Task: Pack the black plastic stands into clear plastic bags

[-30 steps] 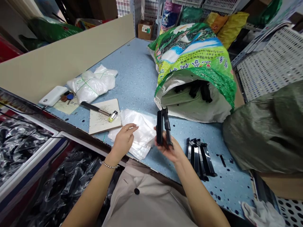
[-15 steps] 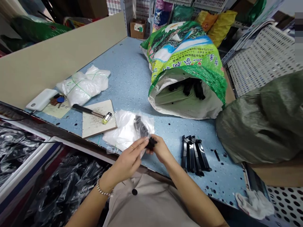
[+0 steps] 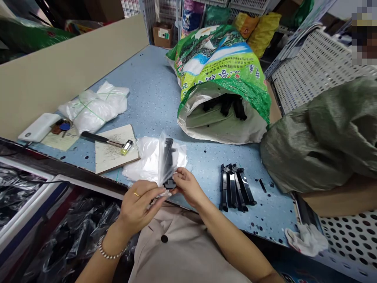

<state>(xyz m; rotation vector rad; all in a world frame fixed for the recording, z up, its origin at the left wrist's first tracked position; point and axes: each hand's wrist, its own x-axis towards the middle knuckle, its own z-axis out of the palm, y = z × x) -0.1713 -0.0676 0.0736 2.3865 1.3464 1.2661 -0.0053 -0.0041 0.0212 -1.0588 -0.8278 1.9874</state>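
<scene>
Black plastic part stands upright inside clear plastic bag, held just over the table edge. Left hand: fingers nearly closed, pinching the bag's lower end. Right hand: fingertips closed on the part's foot through the bag. Row of black parts lies nearby to the right, on blue table
</scene>
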